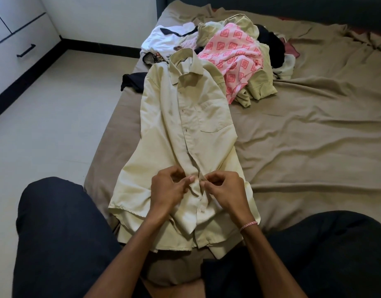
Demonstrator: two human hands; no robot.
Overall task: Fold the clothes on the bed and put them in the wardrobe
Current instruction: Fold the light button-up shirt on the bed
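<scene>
One cream collared shirt (174,130) lies front-up on the bed (303,147), near its left edge. Low on the placket (190,147), the left hand (167,190) and right hand (225,190) each pinch the cloth, seemingly at a button. Better to lay both front edges flat and aligned before fastening. The hands hide the button itself, and the unfolded pile (228,54) beyond buries several garments.

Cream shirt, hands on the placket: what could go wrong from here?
Left hand and right hand pinch the bunched placket of the cream shirt; wrinkles may get folded in. It lies along the bed edge; a tug might slide it off. Its collar meets the clothes pile and could snag.
</scene>
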